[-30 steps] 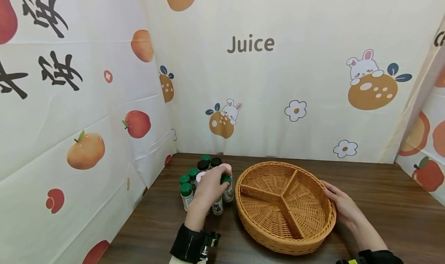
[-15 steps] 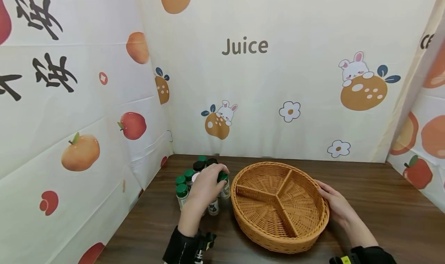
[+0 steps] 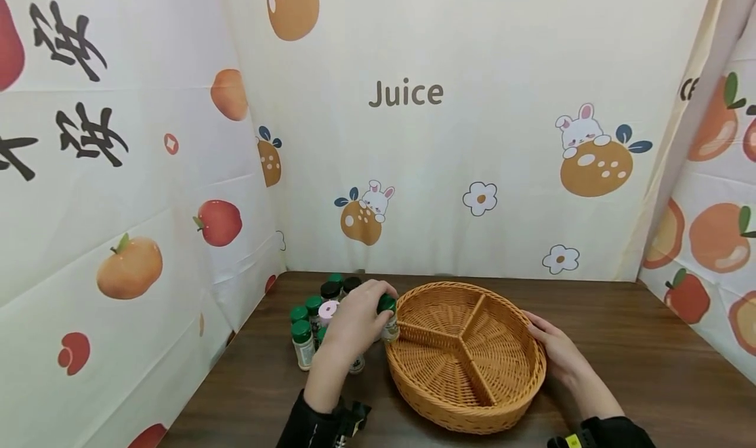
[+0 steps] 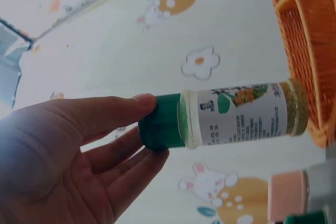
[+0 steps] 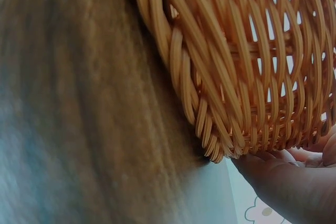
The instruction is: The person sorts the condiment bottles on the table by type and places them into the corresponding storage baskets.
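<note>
Left hand [image 3: 354, 323] pinches a green-capped spice bottle [image 3: 388, 317] by its cap; bottle sits at the left rim of the wicker basket [image 3: 466, 408]. Right hand [image 3: 552, 349] rests on the basket's right rim, fingers flat against the weave. Vs half a second back: bottle has lifted off the table and out of the bottle cluster [image 3: 313, 320] and moved right to the rim; right hand unchanged. Basket is round with three compartments, on a dark wood table [image 3: 638, 369]. Cloth backdrop [image 3: 407, 94] printed with "Juice", oranges and rabbits stands on three sides.

Left wrist view: fingertips [image 4: 144, 103] curl round the green cap, bottle [image 4: 236, 116] lying sideways, yellowish powder at its far end, basket edge [image 4: 302, 30] just beside it.

Right wrist view: close on the basket wall [image 5: 236, 72]; fingers [image 5: 278, 177] press the lower rim. Blurry, so the exact grip is probably flat, not curled.
</note>
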